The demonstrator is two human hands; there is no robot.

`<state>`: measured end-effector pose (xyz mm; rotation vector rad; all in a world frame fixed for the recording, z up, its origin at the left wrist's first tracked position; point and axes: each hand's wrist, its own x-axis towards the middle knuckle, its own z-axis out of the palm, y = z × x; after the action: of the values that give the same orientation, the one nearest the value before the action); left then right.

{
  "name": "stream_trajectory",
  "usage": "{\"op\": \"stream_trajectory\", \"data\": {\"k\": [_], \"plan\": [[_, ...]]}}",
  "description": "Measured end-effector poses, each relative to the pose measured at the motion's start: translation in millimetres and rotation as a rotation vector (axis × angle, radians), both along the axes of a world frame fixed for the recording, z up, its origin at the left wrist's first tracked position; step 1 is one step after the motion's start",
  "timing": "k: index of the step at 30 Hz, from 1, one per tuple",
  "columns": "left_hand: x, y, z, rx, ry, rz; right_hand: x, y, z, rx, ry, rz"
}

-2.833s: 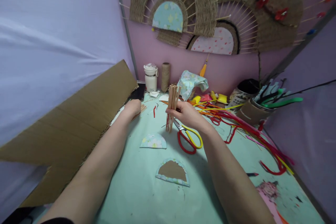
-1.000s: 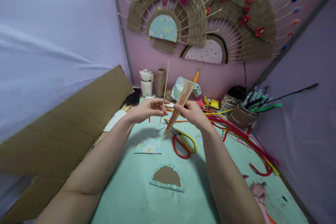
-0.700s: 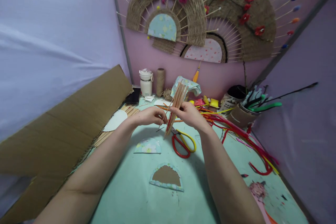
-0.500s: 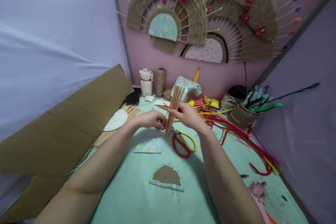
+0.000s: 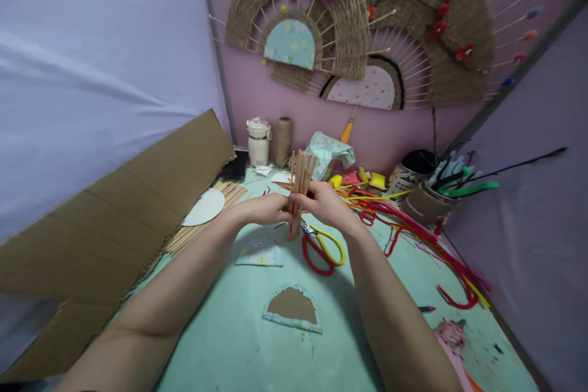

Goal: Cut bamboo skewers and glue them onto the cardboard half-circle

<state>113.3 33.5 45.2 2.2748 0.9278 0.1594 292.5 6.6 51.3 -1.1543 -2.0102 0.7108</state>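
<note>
A bundle of thin wooden sticks (image 5: 302, 173) stands nearly upright between my hands above the table. My right hand (image 5: 318, 199) is closed round its right side, thumb across the front. On the left side, my left hand (image 5: 277, 207) has its fingers closed against the same bundle. Just below and right of the sticks lie scissors (image 5: 324, 248) with one red and one yellow handle. Nearer to me are a half-round piece covered in floral cloth (image 5: 260, 253) and a second half-round piece (image 5: 293, 307) with brown card showing inside a cloth rim.
Cardboard (image 5: 114, 226) leans at the left beside more sticks (image 5: 184, 239) and a white disc (image 5: 204, 207). At the back are a white jar (image 5: 258, 142) and a twine spool (image 5: 283, 142). Coloured pipe cleaners (image 5: 413, 226) and a can of them (image 5: 425, 202) are at the right.
The stick bundle has turned more upright and shifted slightly left. My left hand has moved up a little and closer against it.
</note>
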Motion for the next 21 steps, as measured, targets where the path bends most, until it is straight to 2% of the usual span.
{"op": "stream_trajectory", "data": {"k": [2,5,8,15,21], "plan": [[3,1,-5.6,-0.058,-0.096,-0.026,0,-2,2.3,-0.007,-0.002,-0.001],[7,4,-16.3,-0.281,-0.266,-0.123,1,-5,6.5,-0.023,-0.009,0.004],[8,4,-22.4,-0.442,-0.326,-0.173,2,-7,10.8,-0.045,-0.014,0.026],[7,3,-21.2,-0.439,-0.303,-0.1,5,-10,16.4,-0.004,0.067,0.074],[7,7,-24.2,-0.45,-0.282,-0.145,5,-8,14.5,0.02,0.025,0.027]]}}
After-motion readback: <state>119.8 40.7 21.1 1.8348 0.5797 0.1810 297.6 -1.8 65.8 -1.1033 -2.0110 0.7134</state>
